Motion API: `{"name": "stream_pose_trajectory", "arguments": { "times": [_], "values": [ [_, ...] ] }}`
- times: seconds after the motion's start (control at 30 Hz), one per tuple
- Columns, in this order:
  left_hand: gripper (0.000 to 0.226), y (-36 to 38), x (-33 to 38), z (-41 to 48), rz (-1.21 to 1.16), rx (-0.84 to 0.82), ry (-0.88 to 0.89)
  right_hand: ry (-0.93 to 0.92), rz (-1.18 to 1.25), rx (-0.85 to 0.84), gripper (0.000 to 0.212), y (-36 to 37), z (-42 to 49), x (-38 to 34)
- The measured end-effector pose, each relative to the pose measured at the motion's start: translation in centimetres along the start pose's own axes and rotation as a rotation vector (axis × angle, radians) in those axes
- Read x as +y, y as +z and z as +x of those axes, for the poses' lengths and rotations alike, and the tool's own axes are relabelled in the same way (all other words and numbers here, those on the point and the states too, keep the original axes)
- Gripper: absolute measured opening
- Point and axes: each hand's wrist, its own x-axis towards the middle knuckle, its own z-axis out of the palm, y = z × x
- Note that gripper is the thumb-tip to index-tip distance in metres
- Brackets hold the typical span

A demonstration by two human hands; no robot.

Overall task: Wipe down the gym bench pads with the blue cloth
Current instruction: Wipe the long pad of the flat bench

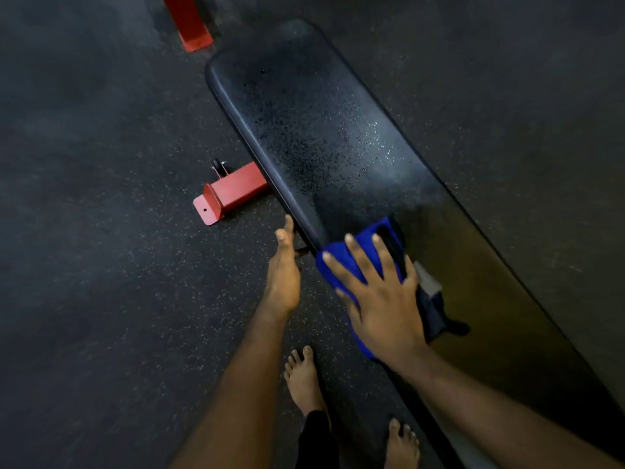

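A long black bench pad (pixel 324 130) runs from the upper middle down to the lower right. Its far half is speckled with spray droplets. The blue cloth (pixel 341 258) lies on the pad's near-left edge. My right hand (pixel 378 296) presses flat on the cloth with fingers spread and straight. My left hand (pixel 284 269) reaches forward beside the pad's left edge, fingers straight, its fingertips at the rim; it holds nothing.
The bench's red steel foot (pixel 233 192) with a small black wheel (pixel 218 165) sticks out to the left on the dark speckled rubber floor (pixel 101 265). Another red frame leg (pixel 187 22) stands at the top. My bare feet (pixel 304 377) are beside the bench.
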Motion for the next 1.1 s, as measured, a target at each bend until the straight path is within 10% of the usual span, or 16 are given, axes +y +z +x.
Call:
{"name": "stream_pose_trajectory", "arguments": {
  "times": [0.47, 0.7, 0.97, 1.1],
  "values": [
    [0.063, -0.4, -0.4, 0.8, -0.078, 0.186, 0.052, -0.037, 0.021, 0.036, 0.051, -0.6, 12.2, -1.6],
    [0.064, 3.5, 1.1, 1.3, -0.037, 0.268, 0.046, 0.194, 0.078, 0.047, 0.052, -0.6, 2.9, 5.9],
    [0.056, 7.1, 1.8, 3.1, 0.001, 0.417, 0.021, 0.625, 0.232, 0.107, 0.051, -2.0, 16.9, 10.1],
    [0.054, 8.1, 2.2, 3.6, 0.059, 0.567, 0.028, 0.302, 0.055, 0.161, 0.051, -1.4, 13.4, 6.5]
  ]
}}
